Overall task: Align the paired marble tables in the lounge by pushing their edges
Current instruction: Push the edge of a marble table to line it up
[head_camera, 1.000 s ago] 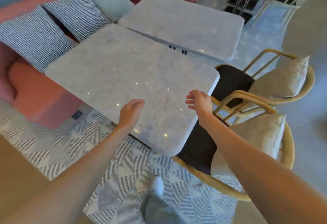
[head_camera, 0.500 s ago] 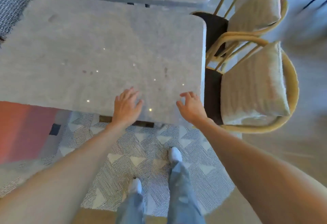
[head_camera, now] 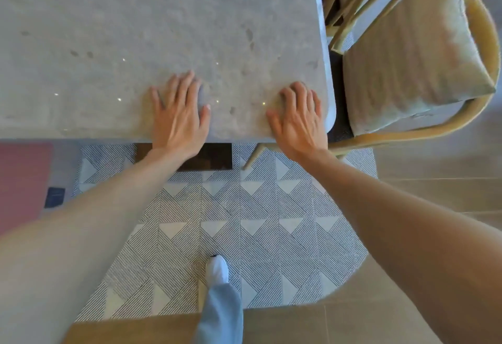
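Nearest to me I see one leg in light blue trousers (head_camera: 220,314) with a white shoe (head_camera: 217,269), standing on a rug (head_camera: 271,224) with a pattern of striped triangles. At the left there is a pink surface (head_camera: 21,180), and beside it a small dark blue square (head_camera: 55,196) on the floor.

Both forearms reach forward from me to the near edge of the marble table (head_camera: 108,45). The left hand (head_camera: 179,115) lies flat on the top, fingers straight and a little spread, with the wrist over the edge. The right hand (head_camera: 300,118) also rests palm down, close to the near right corner of the table; its fingers bend a little at the tips but they hold nothing. Under the edge, between the two hands, a dark base (head_camera: 214,156) of the table is visible.

To the right of the table, just beside its side edge, stands a chair (head_camera: 483,31) with a curved yellow frame and a beige cushion (head_camera: 413,53).
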